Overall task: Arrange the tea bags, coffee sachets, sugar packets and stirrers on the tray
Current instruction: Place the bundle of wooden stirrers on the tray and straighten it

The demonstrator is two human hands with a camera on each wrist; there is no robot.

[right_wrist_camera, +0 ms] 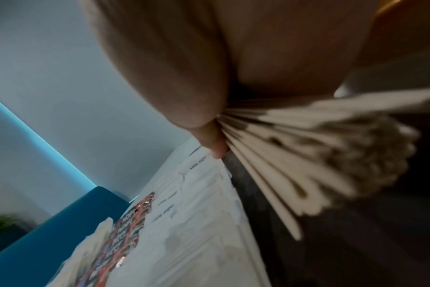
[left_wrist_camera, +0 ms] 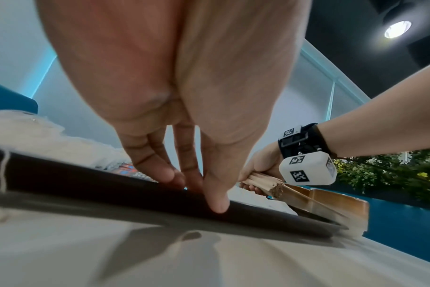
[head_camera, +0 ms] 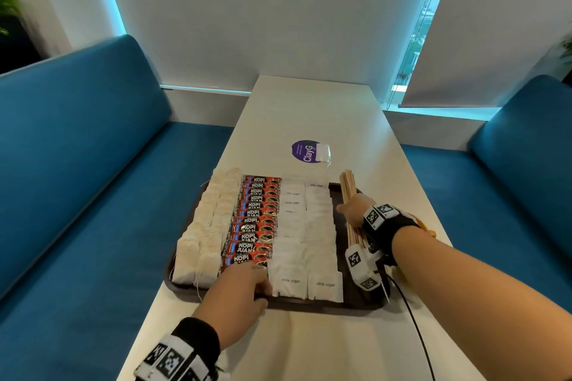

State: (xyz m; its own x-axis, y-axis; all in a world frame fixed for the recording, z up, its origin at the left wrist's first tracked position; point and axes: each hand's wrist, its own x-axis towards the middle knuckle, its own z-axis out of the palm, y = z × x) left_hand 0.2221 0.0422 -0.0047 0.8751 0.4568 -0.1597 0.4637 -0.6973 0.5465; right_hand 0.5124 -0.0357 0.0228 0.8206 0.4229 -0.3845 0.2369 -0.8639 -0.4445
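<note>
A dark brown tray (head_camera: 309,307) lies on the white table (head_camera: 309,108). On it, from left to right, are two columns of tea bags (head_camera: 204,235), a column of red coffee sachets (head_camera: 253,219) and two columns of white sugar packets (head_camera: 306,241). My left hand (head_camera: 244,288) pinches the tray's near rim (left_wrist_camera: 86,180), fingers inside and thumb on the outer edge. My right hand (head_camera: 353,210) grips a bundle of wooden stirrers (head_camera: 348,185) over the tray's right side. The stirrers' near ends (left_wrist_camera: 265,184) fan out (right_wrist_camera: 295,155) beside the sugar packets (right_wrist_camera: 196,223).
Beyond the tray, a round purple sticker (head_camera: 305,150) is on the table with a small white bag (head_camera: 323,153) at its right. Blue benches stand on the left (head_camera: 77,164) and right (head_camera: 510,179). A black cable (head_camera: 411,318) trails from my right wrist across the table.
</note>
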